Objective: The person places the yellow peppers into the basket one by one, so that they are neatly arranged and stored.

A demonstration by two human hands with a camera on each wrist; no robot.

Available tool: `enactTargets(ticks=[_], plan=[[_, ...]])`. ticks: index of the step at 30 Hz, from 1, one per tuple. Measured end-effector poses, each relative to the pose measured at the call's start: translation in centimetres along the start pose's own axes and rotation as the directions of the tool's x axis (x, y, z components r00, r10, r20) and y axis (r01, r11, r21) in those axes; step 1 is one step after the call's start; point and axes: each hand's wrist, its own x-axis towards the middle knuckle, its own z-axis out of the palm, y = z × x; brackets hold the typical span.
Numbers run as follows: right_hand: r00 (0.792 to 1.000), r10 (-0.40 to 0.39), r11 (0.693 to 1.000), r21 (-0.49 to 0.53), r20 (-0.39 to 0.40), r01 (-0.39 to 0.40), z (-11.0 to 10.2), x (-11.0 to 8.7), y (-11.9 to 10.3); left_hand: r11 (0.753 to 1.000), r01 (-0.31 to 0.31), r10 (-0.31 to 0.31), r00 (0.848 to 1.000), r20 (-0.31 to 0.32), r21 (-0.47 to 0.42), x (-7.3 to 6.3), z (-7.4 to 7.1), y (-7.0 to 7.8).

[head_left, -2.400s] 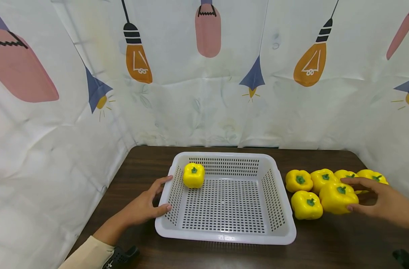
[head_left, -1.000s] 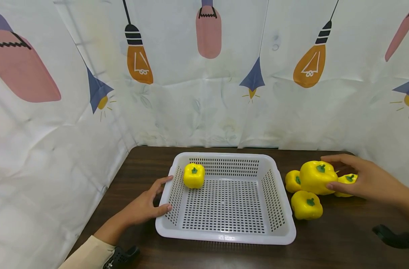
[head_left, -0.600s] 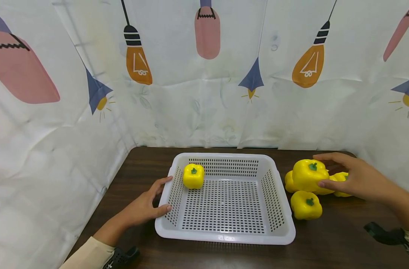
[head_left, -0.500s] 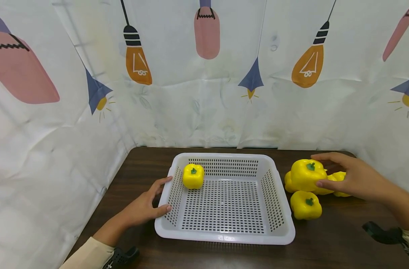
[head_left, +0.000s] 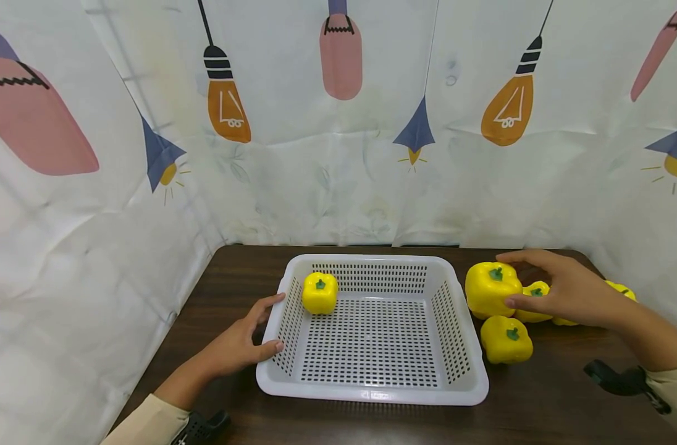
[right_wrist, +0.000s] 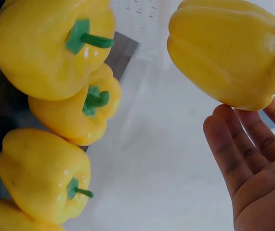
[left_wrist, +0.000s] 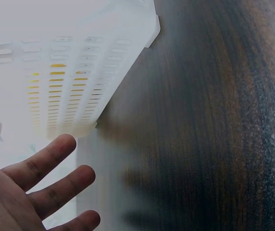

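My right hand (head_left: 572, 290) pinches a yellow bell pepper (head_left: 487, 290) between thumb and fingers, raised beside the basket's right rim. In the right wrist view this held pepper (right_wrist: 224, 57) touches the fingertips. At the left, my left hand (head_left: 235, 346) touches the rim of the white perforated basket (head_left: 372, 395) with thumb and index finger; its other fingers extend loosely in the left wrist view. One yellow bell pepper (head_left: 319, 296) stands inside the basket, near its back left corner. Another bell pepper (head_left: 507, 340) sits on the table just right of the basket.
More yellow bell peppers lie behind and under my right hand, including one pepper (head_left: 533, 303) partly covered and another pepper (head_left: 622, 290) farther right. The dark wooden table (head_left: 405, 423) meets a printed white curtain (head_left: 338, 185) at the back.
My right hand took hold of a bell pepper from the right-hand group, lifted it and carried it left toward the basket. The left hand and basket stay put.
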Motion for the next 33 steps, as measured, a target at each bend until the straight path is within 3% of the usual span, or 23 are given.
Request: enactTargets(ticks=[20, 33], plan=[[0.994, 0.070, 0.997, 0.038, 0.084, -0.074, 1.2, 2.1, -2.2, 1.000, -0.006, 0.006, 1.000, -0.006, 0.006, 0.1, 0.1, -0.1], [0.993, 0.040, 0.997, 0.064, 0.109, -0.047, 2.4, 3.2, -2.9, 0.999, -0.039, 0.040, 0.999, 0.004, -0.035, 0.0, 0.1, -0.3]])
